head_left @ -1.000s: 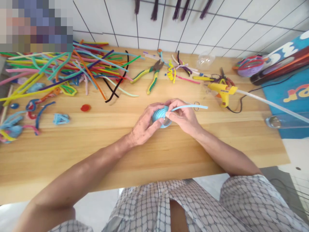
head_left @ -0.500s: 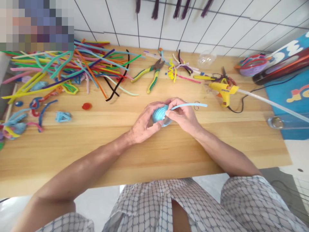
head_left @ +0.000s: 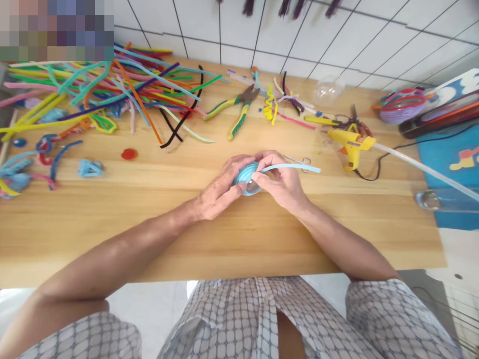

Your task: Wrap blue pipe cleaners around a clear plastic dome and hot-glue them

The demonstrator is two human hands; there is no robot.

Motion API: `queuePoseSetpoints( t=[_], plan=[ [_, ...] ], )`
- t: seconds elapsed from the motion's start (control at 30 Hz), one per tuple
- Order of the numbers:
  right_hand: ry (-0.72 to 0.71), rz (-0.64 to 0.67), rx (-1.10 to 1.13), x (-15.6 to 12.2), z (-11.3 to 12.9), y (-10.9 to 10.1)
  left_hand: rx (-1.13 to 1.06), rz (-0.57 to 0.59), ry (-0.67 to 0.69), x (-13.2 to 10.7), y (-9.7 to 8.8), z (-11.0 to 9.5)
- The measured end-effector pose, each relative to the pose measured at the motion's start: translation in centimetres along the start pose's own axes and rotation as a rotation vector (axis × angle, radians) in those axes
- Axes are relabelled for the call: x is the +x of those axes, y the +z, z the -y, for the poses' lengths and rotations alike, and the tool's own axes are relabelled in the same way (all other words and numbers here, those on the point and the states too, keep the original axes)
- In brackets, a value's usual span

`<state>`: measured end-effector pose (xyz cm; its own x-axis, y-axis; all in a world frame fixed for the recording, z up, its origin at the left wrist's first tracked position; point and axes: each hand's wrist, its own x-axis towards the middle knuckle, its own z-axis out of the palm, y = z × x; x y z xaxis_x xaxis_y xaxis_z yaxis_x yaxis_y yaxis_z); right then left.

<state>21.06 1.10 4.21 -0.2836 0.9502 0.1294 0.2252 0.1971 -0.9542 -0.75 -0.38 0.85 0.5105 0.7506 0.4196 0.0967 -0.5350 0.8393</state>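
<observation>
A clear plastic ball (head_left: 253,187) partly covered in coils of light blue pipe cleaner (head_left: 243,175) is between my two hands, just above the wooden table. My left hand (head_left: 220,188) curls round its left side, thumb on the near face. The fingers of my right hand (head_left: 280,180) are closed on the pipe cleaner where it meets the ball. Its loose end (head_left: 299,166) sticks out to the right past my knuckles. My right fingers hide part of the ball's right side. Small scissors (head_left: 305,162) lie just beyond my right hand.
Many coloured pipe cleaners (head_left: 142,94) are heaped at the back left. Pliers (head_left: 239,107) lie behind my hands. A yellow glue gun (head_left: 350,142) with a cord rests at the right. A red disc (head_left: 129,153) and a light blue triangular piece (head_left: 90,168) lie leftward.
The camera view has shifted slightly, and the scissors show more fully beside my right hand. Both hands keep nearly the same hold on the ball and pipe cleaner.
</observation>
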Motion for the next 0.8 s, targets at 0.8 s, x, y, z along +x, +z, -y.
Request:
queuePoseSetpoints(
  t=[0.8],
  plan=[
    [0.193, -0.140, 0.314, 2.0, -0.8, 0.3, 0.188, -0.140, 0.005, 0.0, 0.4, 2.9]
  ],
)
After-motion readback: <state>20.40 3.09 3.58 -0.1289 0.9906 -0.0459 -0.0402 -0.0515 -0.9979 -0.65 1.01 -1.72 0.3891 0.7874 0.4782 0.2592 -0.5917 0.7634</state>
